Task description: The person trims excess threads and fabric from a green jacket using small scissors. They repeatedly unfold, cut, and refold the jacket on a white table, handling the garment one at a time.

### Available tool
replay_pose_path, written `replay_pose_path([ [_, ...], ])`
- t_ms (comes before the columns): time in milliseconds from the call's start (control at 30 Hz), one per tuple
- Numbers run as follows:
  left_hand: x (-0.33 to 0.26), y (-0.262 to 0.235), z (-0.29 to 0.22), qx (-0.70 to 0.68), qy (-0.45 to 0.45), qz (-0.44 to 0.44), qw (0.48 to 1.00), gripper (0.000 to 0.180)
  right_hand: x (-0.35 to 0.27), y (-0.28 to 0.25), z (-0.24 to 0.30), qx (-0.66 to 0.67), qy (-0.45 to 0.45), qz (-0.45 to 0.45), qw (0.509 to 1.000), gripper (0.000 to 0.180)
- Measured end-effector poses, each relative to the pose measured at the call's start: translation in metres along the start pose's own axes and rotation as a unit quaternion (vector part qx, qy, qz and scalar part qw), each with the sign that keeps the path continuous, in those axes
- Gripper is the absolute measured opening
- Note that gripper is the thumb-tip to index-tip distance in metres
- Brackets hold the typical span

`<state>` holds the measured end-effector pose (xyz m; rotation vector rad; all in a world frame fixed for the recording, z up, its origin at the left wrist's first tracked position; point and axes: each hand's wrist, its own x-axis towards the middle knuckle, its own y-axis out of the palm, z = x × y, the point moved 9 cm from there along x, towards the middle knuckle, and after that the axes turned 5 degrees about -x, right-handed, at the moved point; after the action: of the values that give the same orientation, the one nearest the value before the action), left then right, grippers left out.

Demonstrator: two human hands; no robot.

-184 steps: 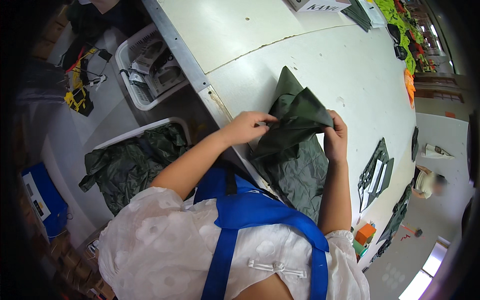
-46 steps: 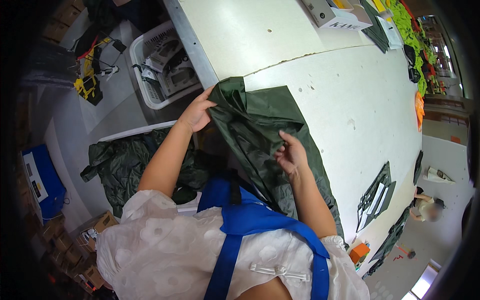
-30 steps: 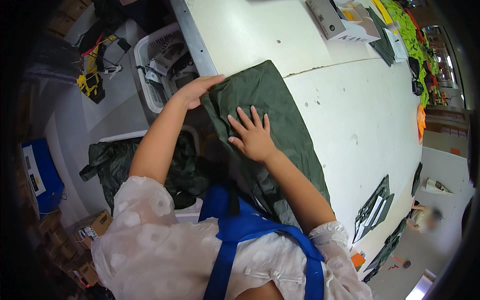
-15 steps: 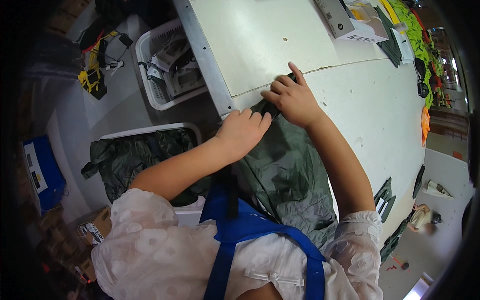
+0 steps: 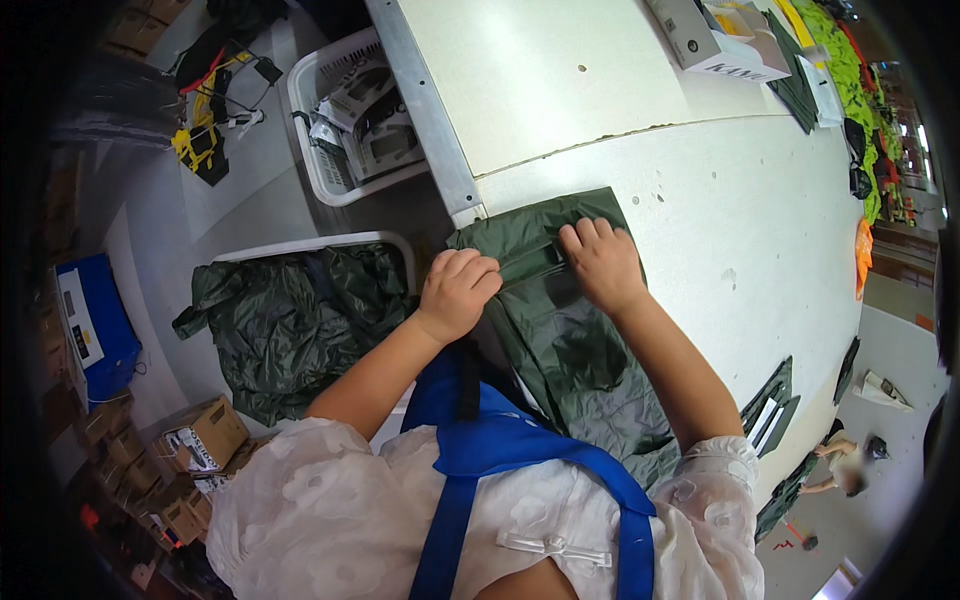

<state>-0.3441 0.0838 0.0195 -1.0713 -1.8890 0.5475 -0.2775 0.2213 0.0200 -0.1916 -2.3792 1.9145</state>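
A dark green, shiny fabric piece (image 5: 585,345) lies over the near edge of the white table, its far end spread flat and its near part hanging toward my lap. My left hand (image 5: 458,292) is closed on its left edge, with the fingers curled over the cloth. On the right side, my right hand (image 5: 605,265) has its fingertips bent and pinching the fabric beside a raised fold. Between the two hands runs a narrow crease (image 5: 530,268) across the piece. The parts under my fingers are hidden.
More dark green fabric (image 5: 300,330) fills a white bin at my left. Beyond it stands a white basket (image 5: 310,180) with packaged items. The table (image 5: 740,230) has a metal-edged corner. A printed box (image 5: 715,45) sits at the far right; a person (image 5: 840,468) works farther off.
Both hands have come nearer to me, the right one dropping from its raised position. The fabric's far end, bunched before, now lies spread out flat beyond my hands.
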Motion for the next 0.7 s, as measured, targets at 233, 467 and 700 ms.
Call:
replay_pose_path([
  [233, 0.002, 0.005, 0.000, -0.036, -0.074, 0.058, 0.995, 0.026, -0.030, 0.023, 0.009, 0.100, 0.007, 0.019, 0.995, 0.037],
  [467, 0.005, 0.030, -0.021, -0.051, -0.056, 0.118, 0.990, 0.034, -0.037, 0.013, -0.008, 0.106, 0.055, -0.020, 0.993, 0.052],
  [700, -0.004, 0.065, -0.035, 0.016, -0.040, 0.173, 0.984, 0.046, -0.040, 0.019, -0.010, 0.203, 0.068, 0.017, 0.977, 0.059],
])
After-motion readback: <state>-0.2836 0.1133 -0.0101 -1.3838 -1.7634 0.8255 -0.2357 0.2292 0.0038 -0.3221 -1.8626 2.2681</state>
